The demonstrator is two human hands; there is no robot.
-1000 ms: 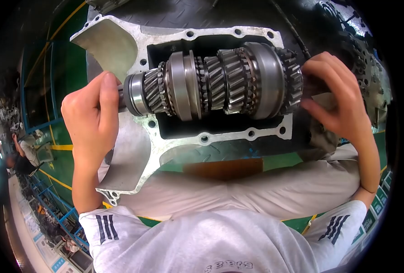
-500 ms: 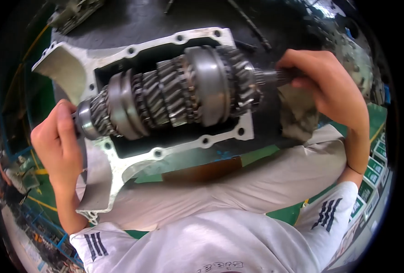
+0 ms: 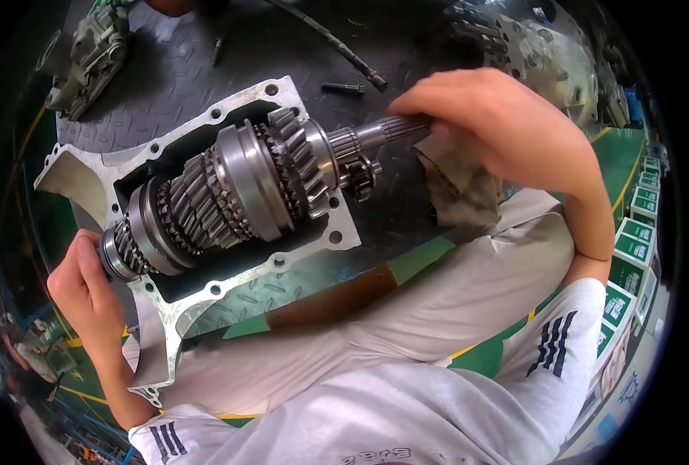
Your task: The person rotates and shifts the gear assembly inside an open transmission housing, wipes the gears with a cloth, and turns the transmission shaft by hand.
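Observation:
A gear shaft assembly (image 3: 253,182), with several helical gears and bright synchronizer sleeves, lies lengthwise over the cavity of an open gray metal gearbox housing (image 3: 280,261). My left hand (image 3: 89,291) is closed on its narrow left end, beside a smooth bearing ring (image 3: 120,252). At the other end my right hand (image 3: 499,128) grips the splined tip from above, its fingertips partly hidden. Below the shaft, just past the housing's right wall, a small gear (image 3: 361,178) shows. Whether the shaft touches the housing seats, I cannot tell.
A crumpled brown cloth (image 3: 461,182) lies under my right hand on the dark treadplate bench (image 3: 182,77). Behind the housing are a bolt (image 3: 343,87), a long rod (image 3: 329,39) and a metal casting (image 3: 89,62). More metal parts (image 3: 546,54) stand at the far right.
The gear shaft looks smaller and lower over the housing, both hands still holding its ends. The view has shifted and turned, bringing the bolt and small gear into clear sight.

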